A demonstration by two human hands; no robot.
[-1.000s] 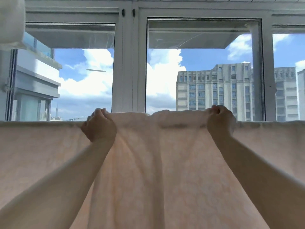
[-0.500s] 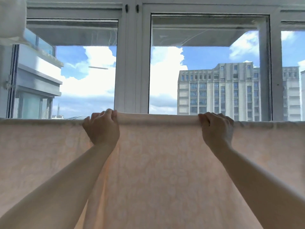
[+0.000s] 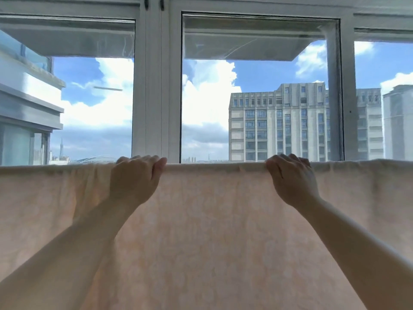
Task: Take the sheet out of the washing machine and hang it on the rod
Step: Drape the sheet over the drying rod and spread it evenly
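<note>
The sheet [image 3: 212, 231] is a pale peach cloth with a faint, lighter floral print, thin enough that daylight glows through it. It is draped over the rod, which is itself wrapped and hidden under the cloth's top fold; that fold runs as a nearly level line from one side of the view to the other, just below the lower edge of the window panes. Below the fold the sheet hangs flat and fairly smooth in the middle stretch. Left of the middle it gathers into soft vertical creases, and a few small puckers sit along the fold there.
</note>
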